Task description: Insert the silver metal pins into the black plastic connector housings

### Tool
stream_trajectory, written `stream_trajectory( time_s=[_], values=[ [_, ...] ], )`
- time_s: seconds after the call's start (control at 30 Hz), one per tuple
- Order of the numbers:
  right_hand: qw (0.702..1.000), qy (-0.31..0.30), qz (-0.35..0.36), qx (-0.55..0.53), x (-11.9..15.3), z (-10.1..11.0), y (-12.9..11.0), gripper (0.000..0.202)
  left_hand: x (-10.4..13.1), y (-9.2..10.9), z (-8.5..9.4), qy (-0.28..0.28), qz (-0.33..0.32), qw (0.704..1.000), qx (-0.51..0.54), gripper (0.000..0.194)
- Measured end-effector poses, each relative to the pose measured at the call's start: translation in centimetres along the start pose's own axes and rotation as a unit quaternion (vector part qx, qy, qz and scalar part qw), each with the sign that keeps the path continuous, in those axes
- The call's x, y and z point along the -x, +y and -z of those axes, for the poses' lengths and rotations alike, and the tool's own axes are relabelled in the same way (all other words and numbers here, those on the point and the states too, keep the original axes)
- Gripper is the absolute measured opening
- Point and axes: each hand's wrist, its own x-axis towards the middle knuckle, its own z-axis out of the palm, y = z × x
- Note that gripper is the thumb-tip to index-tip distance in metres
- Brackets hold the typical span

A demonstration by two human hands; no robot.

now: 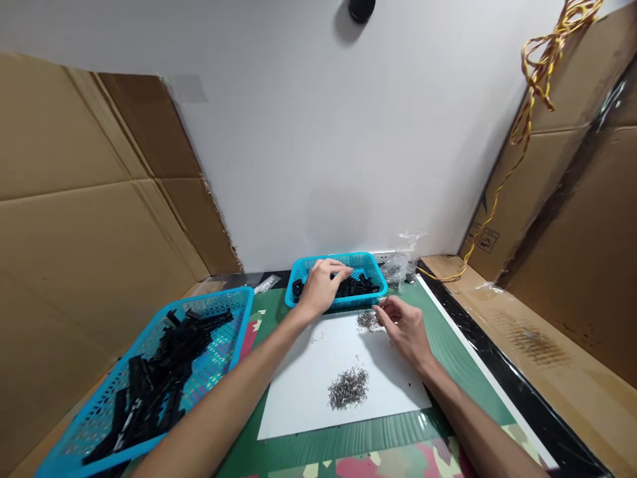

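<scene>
My left hand (321,285) reaches over the small blue basket (297,265) at the back of the table. Its fingers point right above the black plastic parts (355,287), a little apart, and nothing shows between them. My right hand (407,326) is pinched at the fingertips, just right of a small heap of tiny metal pieces (367,321). Whatever it grips is too small to make out. Nearer to me, a larger heap of tiny shiny metal pieces (348,388) lies on a white sheet (298,405).
At left stands a large blue basket (245,325) with black plastic parts (164,372). Clear plastic bags (398,267) lie behind my right hand. Cardboard walls (99,166) flank the green table mat (452,338), and a twisted yellow-red cable (535,86) hangs at right.
</scene>
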Motion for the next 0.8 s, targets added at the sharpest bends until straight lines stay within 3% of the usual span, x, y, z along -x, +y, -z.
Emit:
stream_trajectory(
  time_s=[0.1,0.2,0.37,0.53,0.7,0.8],
  values=[
    [1.0,0.0,0.018,0.021,-0.2,0.4,0.3,0.033,-3.9,-0.4,-0.8,-0.047,0.02,0.998,-0.033,0.052],
    [0.999,0.001,0.033,0.04,-0.4,0.8,0.4,0.031,-6.1,-0.9,-1.5,-0.104,0.033,0.992,-0.07,0.06],
    [0.996,0.001,0.06,0.071,-0.5,1.0,0.1,0.027,-6.6,-1.8,-2.0,-0.182,0.044,0.977,-0.106,0.063],
    [0.994,-0.012,0.068,0.084,-0.4,1.1,0.1,0.025,-6.1,-1.9,-1.7,-0.21,0.033,0.972,-0.102,0.054],
    [0.995,-0.003,0.056,0.08,-0.1,1.5,0.1,0.022,-4.5,-0.7,1.3,-0.17,0.004,0.983,-0.067,0.04],
    [0.996,0.007,0.044,0.076,0.2,1.7,0.0,0.022,-0.9,2.3,4.7,-0.133,-0.03,0.99,-0.039,0.037]
  ],
)
